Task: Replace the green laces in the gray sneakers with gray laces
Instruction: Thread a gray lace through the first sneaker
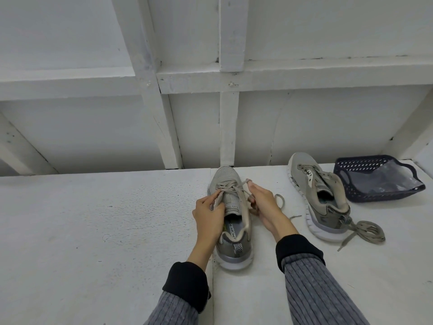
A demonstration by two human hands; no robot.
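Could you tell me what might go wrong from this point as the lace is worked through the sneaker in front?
1. The right hand pinches the lace near the sneaker; its loose tail trails on the table and might snag.
2. The left hand holds only the eyelet edge, so a hard pull could shift the shoe.
3. The loose lace bundle behind the second sneaker could get mixed up.

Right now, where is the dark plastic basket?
In the head view, the basket sits at the far right of the white surface, just beyond the unlaced sneaker.
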